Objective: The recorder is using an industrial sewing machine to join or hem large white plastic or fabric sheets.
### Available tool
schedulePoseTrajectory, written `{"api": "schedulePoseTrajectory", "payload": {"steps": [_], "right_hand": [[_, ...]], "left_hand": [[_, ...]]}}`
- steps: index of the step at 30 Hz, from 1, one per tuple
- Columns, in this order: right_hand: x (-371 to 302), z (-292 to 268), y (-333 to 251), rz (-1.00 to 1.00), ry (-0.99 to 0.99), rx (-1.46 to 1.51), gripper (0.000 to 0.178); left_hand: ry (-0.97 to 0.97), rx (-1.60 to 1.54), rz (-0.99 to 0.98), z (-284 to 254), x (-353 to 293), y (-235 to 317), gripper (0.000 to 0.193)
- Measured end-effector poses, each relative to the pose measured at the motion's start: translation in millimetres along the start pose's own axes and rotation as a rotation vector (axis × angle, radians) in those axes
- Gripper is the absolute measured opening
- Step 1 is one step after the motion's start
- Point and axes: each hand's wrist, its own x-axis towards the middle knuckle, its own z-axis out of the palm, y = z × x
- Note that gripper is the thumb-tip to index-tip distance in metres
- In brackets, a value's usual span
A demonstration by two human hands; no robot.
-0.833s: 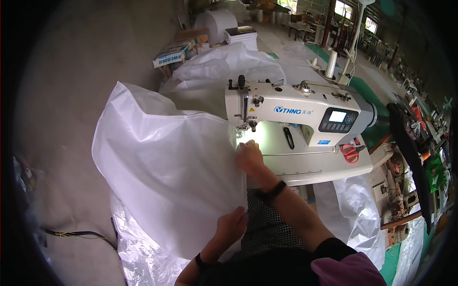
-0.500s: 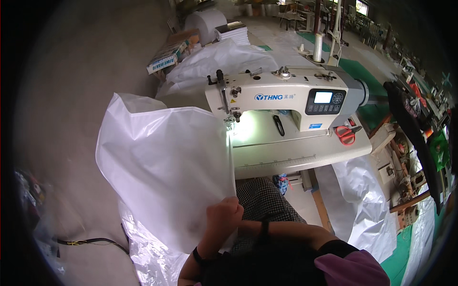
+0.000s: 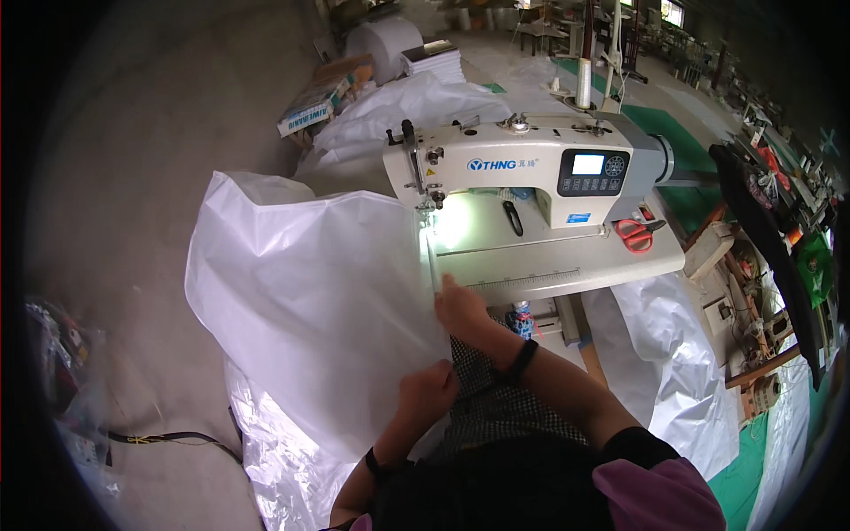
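Note:
A large white plastic sheet drapes over the left end of the sewing machine, its right edge running up to the lit needle area. Low on that edge, my left hand is closed on the sheet. Farther up, close to the front rim of the machine bed, my right hand pinches the same edge. The fingertips of both hands are partly hidden. A black snipping tool lies on the bed under the machine arm, and red-handled scissors rest at its right end.
A white thread cone stands behind the machine. Farther back are a big white roll, a stack of white sheets and a long box. More shiny white sheeting hangs at the right. A black cable crosses the floor.
My right hand has moved up from beside my left hand to the sheet's edge near the machine bed. My left hand keeps its hold. The view has shifted slightly.

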Motion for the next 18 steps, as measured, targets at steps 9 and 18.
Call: {"api": "schedulePoseTrajectory", "payload": {"steps": [9,18], "right_hand": [[9.7,14.0,-22.7,0.015,-0.078,-0.225,0.065],[4.5,17.6,-23.0,0.033,-0.102,-0.207,0.062]], "left_hand": [[0.05,-0.103,-0.103,7.5,20.3,-23.6,0.018],[0.22,0.158,-0.146,-20.7,41.4,-49.7,0.02]]}}
